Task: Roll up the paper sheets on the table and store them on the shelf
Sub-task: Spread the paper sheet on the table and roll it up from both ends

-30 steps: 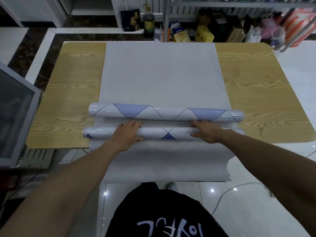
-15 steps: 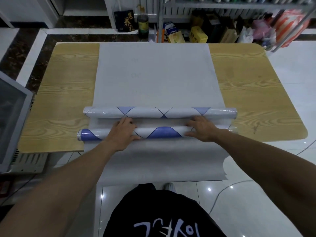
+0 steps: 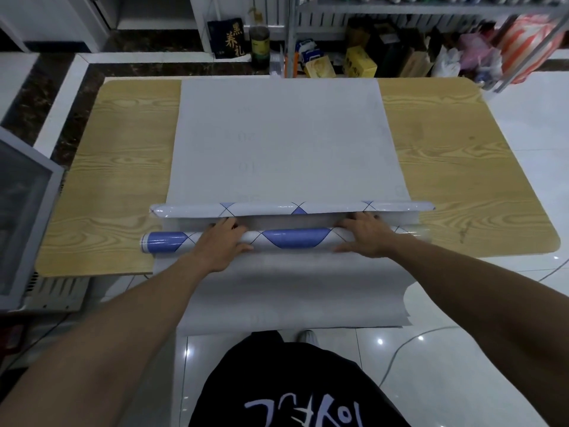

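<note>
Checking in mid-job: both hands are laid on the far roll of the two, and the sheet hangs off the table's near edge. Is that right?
Not quite. The head view shows the left hand and right hand laid on the near roll, not the far roll, which lies just beyond the fingers. The rest stands: the sheet does hang off the near edge of the table.

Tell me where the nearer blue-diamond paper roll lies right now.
In the head view, the nearer roll lies crosswise by the wooden table's front edge, under the left hand and right hand, just before the farther roll.
</note>
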Motion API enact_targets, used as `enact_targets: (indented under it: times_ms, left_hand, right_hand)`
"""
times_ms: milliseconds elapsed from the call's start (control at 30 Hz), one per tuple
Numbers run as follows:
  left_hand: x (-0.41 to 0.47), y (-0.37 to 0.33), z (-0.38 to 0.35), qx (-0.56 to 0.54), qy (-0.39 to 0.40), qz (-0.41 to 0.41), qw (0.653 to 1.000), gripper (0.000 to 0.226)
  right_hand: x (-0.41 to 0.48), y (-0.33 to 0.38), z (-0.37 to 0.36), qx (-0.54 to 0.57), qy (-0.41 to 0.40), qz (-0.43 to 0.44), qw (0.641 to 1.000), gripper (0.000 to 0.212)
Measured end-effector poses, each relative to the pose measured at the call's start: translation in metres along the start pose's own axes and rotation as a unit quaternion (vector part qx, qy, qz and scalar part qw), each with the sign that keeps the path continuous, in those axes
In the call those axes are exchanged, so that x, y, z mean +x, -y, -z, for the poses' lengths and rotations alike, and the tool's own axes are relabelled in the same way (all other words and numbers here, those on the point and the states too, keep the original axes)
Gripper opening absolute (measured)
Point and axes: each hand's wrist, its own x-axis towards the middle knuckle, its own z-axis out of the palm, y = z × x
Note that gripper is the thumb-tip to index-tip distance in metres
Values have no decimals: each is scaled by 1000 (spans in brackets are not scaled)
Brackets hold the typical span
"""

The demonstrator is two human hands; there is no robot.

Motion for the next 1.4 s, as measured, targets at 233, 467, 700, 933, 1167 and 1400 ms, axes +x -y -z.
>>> enact_targets:
  times_ms: [233,467,700,933,1167,1400]
  left_hand:
    - [2,-1,4,-25,23,10,999,55]
    - [3,2,2,-14,-5,3,1000,45]
    - [5,4,6,-36,-3,-11,999,43]
    - [7,11,3,-15,-10,-32,999,45]
    - [14,5,15,0,16,-1,1000,37]
    - [19,14,7,28,-44,-31,998,28]
  right_hand:
    - [-1,-4,3,38,-33,16,999,48]
    - [2,-9,1,1,-41,27,999,64]
    - [-1,-10,1,11,-34,39,999,50]
    - [-4,-7,0,16,-24,22,999,49]
    - [0,-1,-7,-24,-17,2,1000,62]
    - [-4,2,-4,-19,-24,0,1000,57]
